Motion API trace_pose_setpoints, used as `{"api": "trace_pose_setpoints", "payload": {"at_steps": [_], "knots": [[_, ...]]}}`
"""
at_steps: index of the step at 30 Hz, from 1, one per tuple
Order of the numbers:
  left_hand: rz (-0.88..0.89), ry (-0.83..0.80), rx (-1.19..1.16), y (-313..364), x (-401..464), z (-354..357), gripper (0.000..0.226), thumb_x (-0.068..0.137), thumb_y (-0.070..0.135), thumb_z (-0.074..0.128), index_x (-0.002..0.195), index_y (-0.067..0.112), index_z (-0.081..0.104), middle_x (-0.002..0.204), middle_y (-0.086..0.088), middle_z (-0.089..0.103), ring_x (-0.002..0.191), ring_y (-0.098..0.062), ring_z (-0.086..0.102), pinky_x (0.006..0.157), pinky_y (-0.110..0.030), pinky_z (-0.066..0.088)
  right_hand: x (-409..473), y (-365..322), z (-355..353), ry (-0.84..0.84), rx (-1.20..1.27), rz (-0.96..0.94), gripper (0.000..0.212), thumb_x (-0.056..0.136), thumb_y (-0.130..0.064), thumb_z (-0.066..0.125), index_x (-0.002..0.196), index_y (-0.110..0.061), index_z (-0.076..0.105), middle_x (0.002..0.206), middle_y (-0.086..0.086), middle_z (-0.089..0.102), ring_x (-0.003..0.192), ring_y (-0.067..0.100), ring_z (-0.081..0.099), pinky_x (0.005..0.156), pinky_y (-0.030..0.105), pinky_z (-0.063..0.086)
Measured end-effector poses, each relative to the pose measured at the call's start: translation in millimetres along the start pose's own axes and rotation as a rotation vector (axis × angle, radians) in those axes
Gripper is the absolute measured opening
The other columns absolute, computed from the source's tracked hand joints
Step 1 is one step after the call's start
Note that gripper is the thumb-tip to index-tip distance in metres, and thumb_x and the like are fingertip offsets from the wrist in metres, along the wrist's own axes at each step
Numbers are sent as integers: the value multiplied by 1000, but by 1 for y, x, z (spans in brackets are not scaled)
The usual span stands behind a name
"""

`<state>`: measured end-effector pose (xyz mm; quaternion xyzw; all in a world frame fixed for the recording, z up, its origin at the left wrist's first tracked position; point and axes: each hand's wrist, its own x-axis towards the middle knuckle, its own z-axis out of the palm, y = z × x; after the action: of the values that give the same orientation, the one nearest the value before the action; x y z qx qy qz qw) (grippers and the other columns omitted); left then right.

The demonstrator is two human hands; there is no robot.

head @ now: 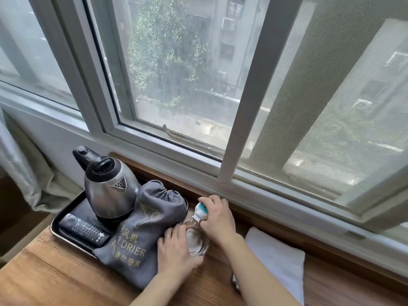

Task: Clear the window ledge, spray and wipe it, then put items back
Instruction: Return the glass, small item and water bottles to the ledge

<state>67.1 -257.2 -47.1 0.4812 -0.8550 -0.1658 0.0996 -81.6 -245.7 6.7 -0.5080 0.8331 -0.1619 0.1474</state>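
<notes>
On the wooden window ledge [55, 277] my left hand [174, 250] grips a clear glass [197, 241] from its left side. My right hand [217, 217] holds a small white and teal plug-in device [201, 212], its two metal prongs pointing down toward the glass rim. A grey hair-drier bag [143, 230] lies just left of the glass, touching my left hand. A folded white cloth [276, 259] lies on the ledge to the right of my right forearm.
A black tray [66, 219] at the left carries a steel kettle [108, 191] and a dark remote control [84, 230]. The window frame [220, 171] runs along the back. A curtain [28, 171] hangs at the far left.
</notes>
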Motion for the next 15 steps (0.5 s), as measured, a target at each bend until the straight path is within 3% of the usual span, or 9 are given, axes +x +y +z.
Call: {"api": "trace_pose_setpoints", "payload": {"at_steps": [9, 15], "knots": [[-19, -5, 42, 2, 7, 5, 90, 35, 70, 71, 103, 16, 52, 98, -1, 65, 83, -29, 61, 64, -43, 50, 10, 5, 6, 12, -68, -80, 63, 75, -23, 60, 135, -39, 52, 133, -15, 49, 109, 22, 43, 99, 37, 41], [-6, 3, 32, 3, 7, 1, 94, 29, 71, 75, 103, 18, 49, 90, 1, 64, 81, -27, 63, 61, -42, 51, 12, 7, 6, 28, -122, -114, 64, 78, -26, 60, 140, -39, 49, 148, -15, 43, 114, 25, 42, 98, 41, 35]]}}
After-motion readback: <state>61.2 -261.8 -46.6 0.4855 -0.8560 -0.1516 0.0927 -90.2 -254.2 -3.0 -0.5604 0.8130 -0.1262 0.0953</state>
